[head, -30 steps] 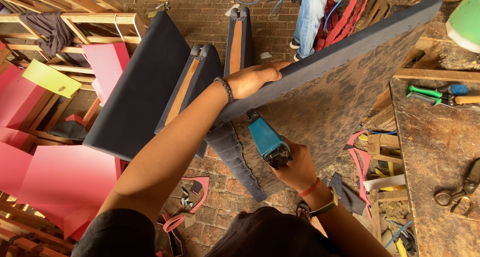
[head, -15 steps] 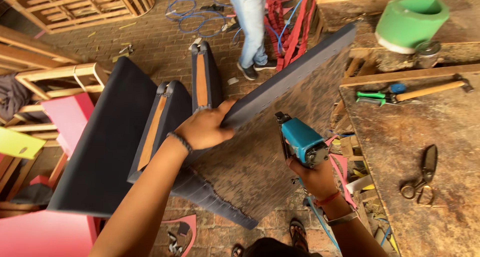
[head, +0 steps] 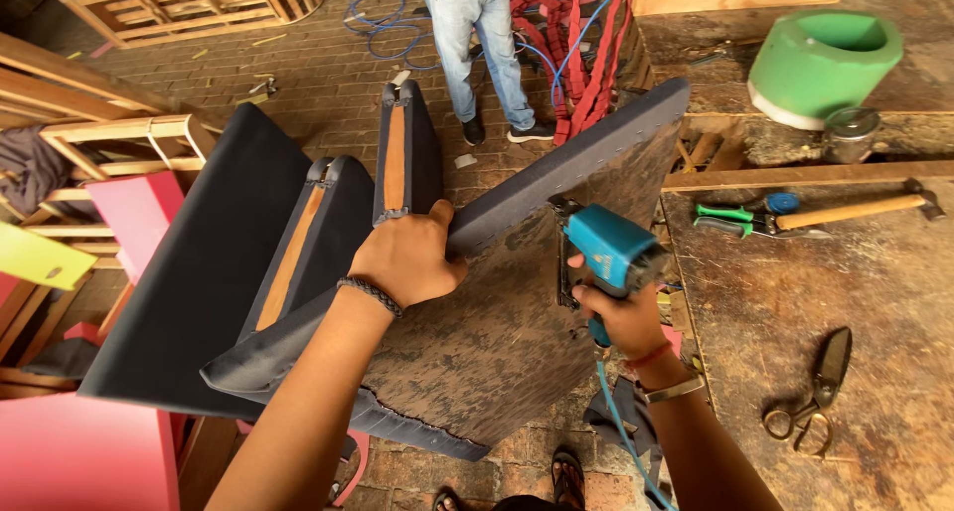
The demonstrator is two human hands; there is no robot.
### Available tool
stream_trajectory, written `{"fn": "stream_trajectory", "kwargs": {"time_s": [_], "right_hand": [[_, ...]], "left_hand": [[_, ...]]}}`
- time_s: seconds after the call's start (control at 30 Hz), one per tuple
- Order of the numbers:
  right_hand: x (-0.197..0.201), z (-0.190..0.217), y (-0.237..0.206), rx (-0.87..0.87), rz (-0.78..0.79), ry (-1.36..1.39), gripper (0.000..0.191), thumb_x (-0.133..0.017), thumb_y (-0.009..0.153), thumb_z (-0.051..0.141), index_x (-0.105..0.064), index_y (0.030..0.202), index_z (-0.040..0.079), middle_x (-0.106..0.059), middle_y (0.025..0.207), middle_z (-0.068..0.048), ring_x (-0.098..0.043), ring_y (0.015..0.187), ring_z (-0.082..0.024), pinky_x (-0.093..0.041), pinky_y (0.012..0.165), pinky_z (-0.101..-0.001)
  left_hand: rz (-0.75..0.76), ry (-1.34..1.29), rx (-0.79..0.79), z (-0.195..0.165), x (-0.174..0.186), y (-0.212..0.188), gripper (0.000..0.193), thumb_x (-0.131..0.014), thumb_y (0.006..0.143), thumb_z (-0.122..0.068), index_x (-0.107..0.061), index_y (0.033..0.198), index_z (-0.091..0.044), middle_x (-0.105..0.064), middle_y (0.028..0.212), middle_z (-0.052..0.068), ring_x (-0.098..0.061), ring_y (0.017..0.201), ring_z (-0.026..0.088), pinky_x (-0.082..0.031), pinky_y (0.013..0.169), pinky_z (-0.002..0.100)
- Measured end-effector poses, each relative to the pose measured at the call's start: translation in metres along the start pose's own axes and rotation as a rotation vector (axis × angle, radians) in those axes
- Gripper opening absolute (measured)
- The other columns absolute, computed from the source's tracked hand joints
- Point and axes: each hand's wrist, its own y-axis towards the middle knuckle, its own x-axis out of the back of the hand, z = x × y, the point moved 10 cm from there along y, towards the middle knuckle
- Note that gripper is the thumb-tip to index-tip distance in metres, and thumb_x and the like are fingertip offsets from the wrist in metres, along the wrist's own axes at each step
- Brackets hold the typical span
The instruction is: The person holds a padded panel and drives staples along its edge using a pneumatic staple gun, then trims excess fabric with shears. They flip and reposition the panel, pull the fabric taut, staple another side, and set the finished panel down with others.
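My left hand (head: 409, 257) grips the upper edge of a padded panel (head: 497, 342) covered in dark blue-grey fabric, its rough brown underside turned toward me. My right hand (head: 621, 317) holds a teal pneumatic staple gun (head: 608, 248) with its nose pressed against the panel's underside near the top edge. A light blue air hose (head: 621, 426) runs down from the gun. The panel stands tilted, one corner up against the wooden workbench (head: 845, 302).
Dark upholstered cushions with tan stripes (head: 298, 253) lean to the left. On the bench lie scissors (head: 817, 392), a hammer (head: 845, 211), a green-handled tool (head: 730, 216), a jar (head: 853, 133) and a green foam piece (head: 820, 64). Another person's legs (head: 482, 54) stand beyond. Pink boards (head: 89, 451) lie lower left.
The view has tilted down and moved closer. My left hand has slid a little along the panel edge, and the staple gun has moved right along the underside, still against it.
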Motion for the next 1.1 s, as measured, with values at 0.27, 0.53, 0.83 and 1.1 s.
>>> {"fn": "stream_trajectory", "kwargs": {"time_s": [0.27,0.53,0.83,1.1], "right_hand": [[0.107,-0.082,-0.019,-0.280,-0.156,-0.154,0.046,-0.071,0.080,0.000,-0.063,0.125,0.005,-0.071,0.097,-0.004,-0.059,0.062,-0.016,-0.049,0.056,-0.0325],[0.322,-0.230,-0.068,-0.695,-0.414,-1.237,0.086,-0.073,0.085,0.037,-0.036,0.161,0.024,-0.071,0.108,-0.024,-0.067,0.099,-0.044,-0.054,0.085,-0.0526],[0.233,-0.131,-0.016,-0.105,-0.409,-1.224,0.046,-0.081,0.079,0.028,-0.072,0.124,0.020,-0.062,0.138,-0.015,-0.057,0.129,-0.036,-0.050,0.105,-0.0477],[0.088,0.044,0.134,0.581,-0.400,-0.407,0.047,-0.075,0.104,0.014,-0.053,0.144,0.005,-0.055,0.145,-0.010,-0.051,0.137,-0.023,-0.040,0.118,-0.0353]], "left_hand": [[-0.117,0.059,-0.006,-0.008,0.012,-0.008,0.047,-0.073,0.080,-0.040,-0.062,0.107,-0.003,-0.072,0.078,0.023,-0.072,0.076,0.041,-0.058,0.068,0.050],[-0.231,0.161,0.067,-0.050,0.014,0.017,0.051,-0.073,0.081,-0.053,-0.058,0.089,-0.005,-0.071,0.071,0.016,-0.072,0.064,0.034,-0.057,0.055,0.046],[-0.455,0.259,0.102,-0.047,0.003,0.028,0.053,-0.071,0.084,-0.059,-0.055,0.085,-0.009,-0.065,0.075,0.008,-0.070,0.063,0.027,-0.054,0.052,0.042],[-0.568,0.158,0.056,-0.020,0.004,0.012,0.055,-0.066,0.090,-0.061,-0.055,0.088,-0.008,-0.065,0.076,0.009,-0.070,0.068,0.028,-0.055,0.059,0.041]]}}
